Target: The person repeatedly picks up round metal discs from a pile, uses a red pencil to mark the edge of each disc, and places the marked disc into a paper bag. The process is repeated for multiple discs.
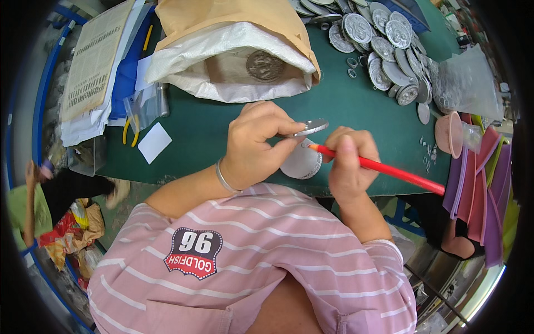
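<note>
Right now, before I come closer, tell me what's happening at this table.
The left hand holds a metal disc by its edge. The right hand grips a red pencil, its tip near a pale disc; contact is unclear. Farther back on the green table, a heap of discs lies to the right, and another disc sits inside an open bag.

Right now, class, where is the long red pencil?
In the head view, the pencil is right of centre in the right hand, its tip near the tilted round grey metal disc.

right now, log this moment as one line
left hand: pinching metal medallion | right hand: holding red pencil | medallion pile: green table, far right
</note>
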{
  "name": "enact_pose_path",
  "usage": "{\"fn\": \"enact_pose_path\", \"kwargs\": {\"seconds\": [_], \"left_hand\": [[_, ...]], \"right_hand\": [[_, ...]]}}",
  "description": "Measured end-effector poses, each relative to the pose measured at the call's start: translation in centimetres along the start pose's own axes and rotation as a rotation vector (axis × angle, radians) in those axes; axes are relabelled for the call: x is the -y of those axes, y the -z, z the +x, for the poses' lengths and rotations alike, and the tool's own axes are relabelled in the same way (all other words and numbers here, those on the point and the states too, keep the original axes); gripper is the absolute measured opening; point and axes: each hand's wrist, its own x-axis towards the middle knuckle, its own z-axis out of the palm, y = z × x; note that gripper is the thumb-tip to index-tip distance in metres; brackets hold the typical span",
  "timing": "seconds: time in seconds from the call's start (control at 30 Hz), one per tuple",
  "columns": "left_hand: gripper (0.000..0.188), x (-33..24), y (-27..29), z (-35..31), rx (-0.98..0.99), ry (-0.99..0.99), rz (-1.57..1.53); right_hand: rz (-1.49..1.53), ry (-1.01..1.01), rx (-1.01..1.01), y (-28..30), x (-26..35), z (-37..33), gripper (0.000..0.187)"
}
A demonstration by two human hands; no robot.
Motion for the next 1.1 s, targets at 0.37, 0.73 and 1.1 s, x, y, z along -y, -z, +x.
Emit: {"fn": "enact_pose_path", "kwargs": {"seconds": [0.37,0.73,1.1], "left_hand": [[0.041,0.0,-0.5,-0.7,-0.053,0.106,-0.046],[0.015,0.4,-0.2,-0.5,0.064,0.248,-0.251],[0.018,0.7,0.1,-0.7,0.089,0.721,-0.752]], "right_hand": [[-0.144,0.27,0.144,-0.1,-1.1,2.0,0.029],[0.104,0.058,0.077,0.8,-0.6,1.3,0.027],[-0.072,0.042,-0.151,2.3,-0.1,1.4,0.031]]}}
